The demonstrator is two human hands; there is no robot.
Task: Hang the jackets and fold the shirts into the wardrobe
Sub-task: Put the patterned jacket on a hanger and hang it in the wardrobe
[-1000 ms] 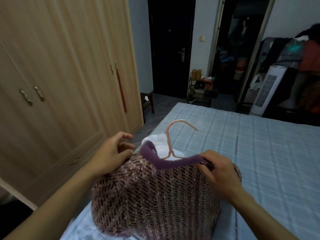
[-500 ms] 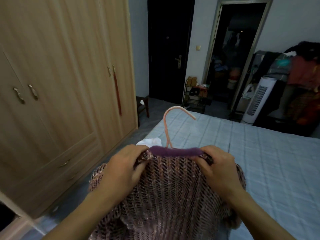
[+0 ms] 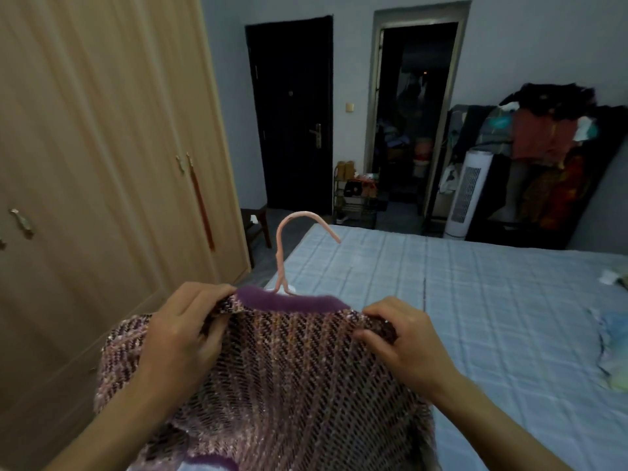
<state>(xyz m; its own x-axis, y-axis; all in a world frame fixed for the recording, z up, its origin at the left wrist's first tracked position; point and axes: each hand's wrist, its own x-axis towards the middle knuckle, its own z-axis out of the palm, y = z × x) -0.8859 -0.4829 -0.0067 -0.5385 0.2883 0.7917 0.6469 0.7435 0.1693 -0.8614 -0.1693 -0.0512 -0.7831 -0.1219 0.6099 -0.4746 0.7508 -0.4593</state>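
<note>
head view: the hanging step looks nearly set up. the knit jacket (image 3: 289,375) sits on a pink hanger (image 3: 282,263), held above the near edge of the bed (image 3: 475,300). left hand (image 3: 183,338) and right hand (image 3: 404,345) each grip a shoulder. shoulder line runs left-right, hook points up, curling right. next: carry it to the closed wardrobe (image 3: 102,164), freeing a hand for the door.

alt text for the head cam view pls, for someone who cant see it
Two hands, left hand and right hand, grip the shoulders of a purple knit jacket on a pink hanger, held above a pale blue bed. A closed wooden wardrobe stands to the left.
</note>
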